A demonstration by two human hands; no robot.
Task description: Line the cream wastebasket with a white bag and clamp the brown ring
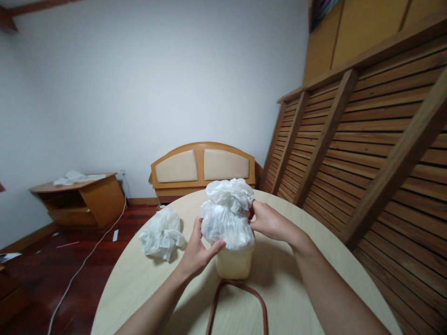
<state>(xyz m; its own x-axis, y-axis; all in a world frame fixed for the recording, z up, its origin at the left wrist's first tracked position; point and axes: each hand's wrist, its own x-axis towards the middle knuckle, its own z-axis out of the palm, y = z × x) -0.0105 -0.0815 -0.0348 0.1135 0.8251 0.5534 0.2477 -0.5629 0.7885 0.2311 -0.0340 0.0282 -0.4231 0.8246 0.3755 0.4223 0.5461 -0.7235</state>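
Head view.

Item: white plastic bag, bunched, set over the mouth of a container and bulging past its rim. Whether it bears any print cannot be told through the creases. Position: middle of the scene, between the two hands.

Item: cream container, upright, its near wall visible below the bag.

Item: left hand, clamped about the near left corner of the bag, thumb on the near face, fingers along the left side.

Item: right hand, against the bag's right side, thumb and forefinger spread; the fingertips are partly hidden, so how firmly they grip cannot be told.

Item: second white bag, crumpled, to the left, just beside the left hand, near the table's far left edge.

Item: brown loop, lying on the near side of the container, its legs running out of view.

Item: pale table, edge rounded. The container stands well in from the left and right edges; open tabletop lies left of the left forearm and right of the right forearm.

Surroundings: padded headboard, far side; slatted wooden panel, right; low cabinet, far left; white cord, across the dark red floor.
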